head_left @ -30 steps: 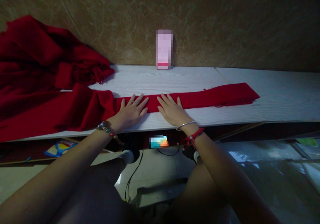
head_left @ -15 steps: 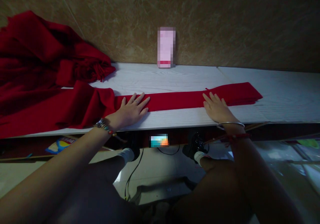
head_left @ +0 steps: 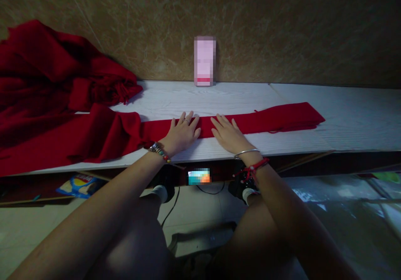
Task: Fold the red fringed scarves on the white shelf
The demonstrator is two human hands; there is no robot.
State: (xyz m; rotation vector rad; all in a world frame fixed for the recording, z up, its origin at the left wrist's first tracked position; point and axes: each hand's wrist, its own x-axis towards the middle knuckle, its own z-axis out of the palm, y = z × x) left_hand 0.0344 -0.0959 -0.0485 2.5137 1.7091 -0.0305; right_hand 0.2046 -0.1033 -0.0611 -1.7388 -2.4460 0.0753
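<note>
A long strip of red cloth (head_left: pixel 247 124) lies flat along the white wood-grain table (head_left: pixel 175 98), with a thicker folded part at its right end. Both hands rest on the strip near its middle. My left hand (head_left: pixel 181 134) lies palm down with its fingers spread on the cloth. A short gap to the right, my right hand (head_left: pixel 228 134) is also flat, its fingers stretched over the strip. Toward the left, the strip runs into loose, rumpled red cloth (head_left: pixel 106 134).
A heap of red fabric with fringe (head_left: pixel 62 69) is piled at the back left, by the brown marbled wall (head_left: pixel 282 34). A blurred pink item (head_left: pixel 205 61) leans on that wall. Below the tabletop are a blue and yellow packet (head_left: pixel 79 185) and a blurred lit screen (head_left: pixel 199 176).
My right hand has slid left along the red strip from near the folded end to its middle. My left hand has shifted slightly right. The hands are now close together.
</note>
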